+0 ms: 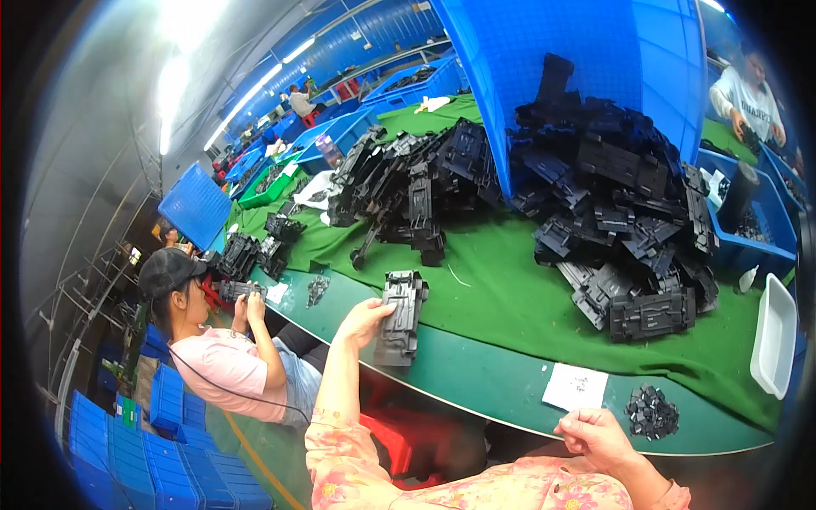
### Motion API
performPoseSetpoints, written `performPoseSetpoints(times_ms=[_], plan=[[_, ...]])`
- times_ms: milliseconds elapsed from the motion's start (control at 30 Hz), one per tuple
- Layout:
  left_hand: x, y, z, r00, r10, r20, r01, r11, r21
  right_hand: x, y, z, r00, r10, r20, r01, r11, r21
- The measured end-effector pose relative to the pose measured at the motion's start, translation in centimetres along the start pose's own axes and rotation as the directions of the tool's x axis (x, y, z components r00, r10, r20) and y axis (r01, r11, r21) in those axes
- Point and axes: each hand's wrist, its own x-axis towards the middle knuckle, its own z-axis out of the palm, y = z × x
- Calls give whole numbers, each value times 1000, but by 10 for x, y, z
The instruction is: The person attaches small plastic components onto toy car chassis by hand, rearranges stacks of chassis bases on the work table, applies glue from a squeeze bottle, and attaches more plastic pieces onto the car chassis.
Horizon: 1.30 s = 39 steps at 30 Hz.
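In the head view, the left hand (364, 321) reached out over the near edge of the bench (501, 374) and grasped a black moulded plastic part (402, 317) by its left side, fingers wrapped along the edge, thumb on top. The part lay lengthwise at the border between the green mat (510, 293) and the bare rim of the bench, well short of the big heap of black parts (620, 221) spilling from the tipped blue crate (586, 59). The forearm came up from the lower edge, elbow bent, the floral sleeve (357, 459) pushed back from the wrist.

The right hand (597, 435) rested at the bench rim, loosely clenched; whether it held anything small I could not tell. It sat just below a white paper slip (575, 387) and beside a little pile of small black pieces (652, 412). A white tray (775, 336) stood at the far right.

To handle the part well, I judged the grip should stay on the firm outer wall, the part kept flat on the bench so it did not tip off the rim.

To the left, another person in a pink shirt (225, 365) worked on a similar part, with a second heap (408, 178) beyond
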Motion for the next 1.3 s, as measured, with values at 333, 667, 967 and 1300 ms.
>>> performPoseSetpoints(times_ms=[333, 667, 967, 1300], plan=[[16, 41, -105, 995, -100, 8, 97, 978, 183, 21, -9, 8, 998, 41, -41, -39, 999, 34], [53, 21, -154, 983, -97, -159, 131, 966, 224, 42, -9, 3, 999, -11, 41, 17, 989, -149], [59, 8, -183, 871, 426, -246, -322, 871, 370, -25, -44, -66, 886, -441, -142, 339, 826, -449], [-59, -74, 196, 695, 629, -349, -453, 760, 466, 1, -159, -341, -204, -901, -383, -233, 425, -875]])
